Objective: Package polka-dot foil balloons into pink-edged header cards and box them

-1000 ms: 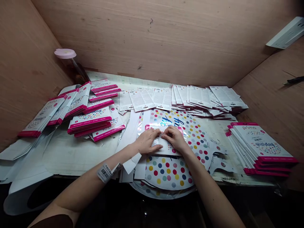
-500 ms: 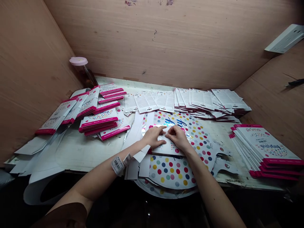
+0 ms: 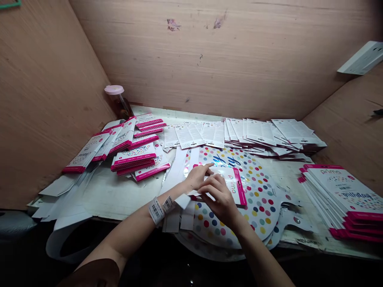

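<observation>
A flat white packet (image 3: pixel 237 187) with a magenta edge and "prima" lettering lies turned sideways on polka-dot foil balloons (image 3: pixel 260 207). My left hand (image 3: pixel 197 178) rests on its left part, index finger stretched out; its other fingertips are partly hidden behind my right hand. A strip of barcode labels (image 3: pixel 156 210) is stuck to my left wrist, with a loose white end (image 3: pixel 182 200) sticking up. My right hand (image 3: pixel 220 199) crosses over the packet, its thumb and fingertips closed on the end of that strip by my left wrist.
Stacks of magenta-edged packets stand at left (image 3: pixel 134 159) and right (image 3: pixel 353 195). White packets (image 3: pixel 257 131), printed side up, line the back. Paper strips (image 3: pixel 172 221) lie beside the balloons. A pink-lidded bottle (image 3: pixel 115 91) stands in the back left corner. Wooden panels enclose three sides.
My right hand has moved left and toward me, from the packet's middle to the label strip at my left wrist. The packet's lettered right end now shows. The view has shifted slightly.
</observation>
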Demonstrator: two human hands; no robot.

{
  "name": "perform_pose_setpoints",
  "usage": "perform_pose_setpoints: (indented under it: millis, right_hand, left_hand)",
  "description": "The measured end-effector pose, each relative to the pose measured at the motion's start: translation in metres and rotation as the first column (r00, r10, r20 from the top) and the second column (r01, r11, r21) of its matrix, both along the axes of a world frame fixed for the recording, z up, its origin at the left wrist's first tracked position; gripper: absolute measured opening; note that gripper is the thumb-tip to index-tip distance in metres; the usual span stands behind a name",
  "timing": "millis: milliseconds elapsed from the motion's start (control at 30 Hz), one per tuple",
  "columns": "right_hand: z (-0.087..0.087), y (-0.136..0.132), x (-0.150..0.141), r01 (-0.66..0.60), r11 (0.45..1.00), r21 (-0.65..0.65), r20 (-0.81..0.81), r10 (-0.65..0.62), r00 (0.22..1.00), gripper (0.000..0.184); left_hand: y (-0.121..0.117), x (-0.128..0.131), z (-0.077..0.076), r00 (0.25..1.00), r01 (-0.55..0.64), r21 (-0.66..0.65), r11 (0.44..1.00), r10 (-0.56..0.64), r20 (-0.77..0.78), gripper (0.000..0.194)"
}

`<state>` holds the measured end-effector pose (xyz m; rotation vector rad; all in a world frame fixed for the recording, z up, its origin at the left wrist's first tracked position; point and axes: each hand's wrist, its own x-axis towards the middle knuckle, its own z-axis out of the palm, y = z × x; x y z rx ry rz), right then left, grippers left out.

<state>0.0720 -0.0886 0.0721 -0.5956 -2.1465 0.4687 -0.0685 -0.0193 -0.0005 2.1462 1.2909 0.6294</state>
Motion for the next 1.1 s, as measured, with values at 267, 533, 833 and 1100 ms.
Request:
perform_pose_setpoints:
  millis: [267,533,833,1100]
  right_hand:
    - [0.012,-0.023,0.001,-0.003,0.993,0.119,0.194,-0.02,0.981,0.022]
    - [0.004,-0.036,0.043,-0.048,0.999,-0.02,0.04,0.049,0.998,0.022]
    - [-0.047,0.09,0.069,0.248,0.87,-0.425,0.321,-0.111,0.941,0.014]
    - [-0.063,0.086,0.054,0.373,0.89,-0.262,0.446,-0.232,0.865,0.012]
  left_hand:
    - [-0.007,-0.002,0.001,0.993,-0.031,-0.038,0.999,0.035,0.111,0.078]
    - [-0.006,-0.004,0.007,0.99,-0.014,-0.029,0.999,0.018,0.137,0.088]
    - [-0.007,-0.004,0.01,0.994,-0.006,0.002,1.0,0.006,0.105,0.087]
    - [-0.007,-0.003,0.008,0.995,-0.008,0.014,1.0,0.007,0.1,0.091]
